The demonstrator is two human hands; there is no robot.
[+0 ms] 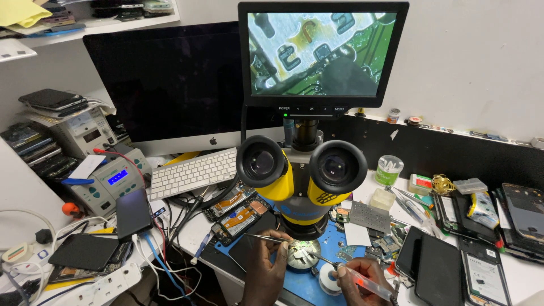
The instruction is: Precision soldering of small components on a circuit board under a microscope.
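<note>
Both hands sit lowest in the head view, under a yellow and grey stereo microscope [303, 181]: the left hand [266, 266] is pinched shut on fine tweezers [271, 239] whose tips run to the right towards a small lit circuit board [303, 252], and the right hand [362, 279] is closed around a pen-like tool with a red, translucent handle [368, 283], its thin metal tip reaching left to the same board. That board lies between the two hands, directly beneath the microscope's lens, on a blue work mat [340, 238]. Just below the board and beside the right hand stands a small round spool [328, 277]. Left of the left hand lie opened phones with orange flex cables [238, 212], and further left a dark tablet [133, 212], white cables and a power strip [105, 289]. Right of the right hand are two dark phones lying face down [430, 266] and more opened handsets. Above the hands, past the microscope, a small monitor [323, 54] shows a magnified green board; behind and to its left stand a large dark computer screen [170, 85] and a white keyboard [192, 173]
</note>
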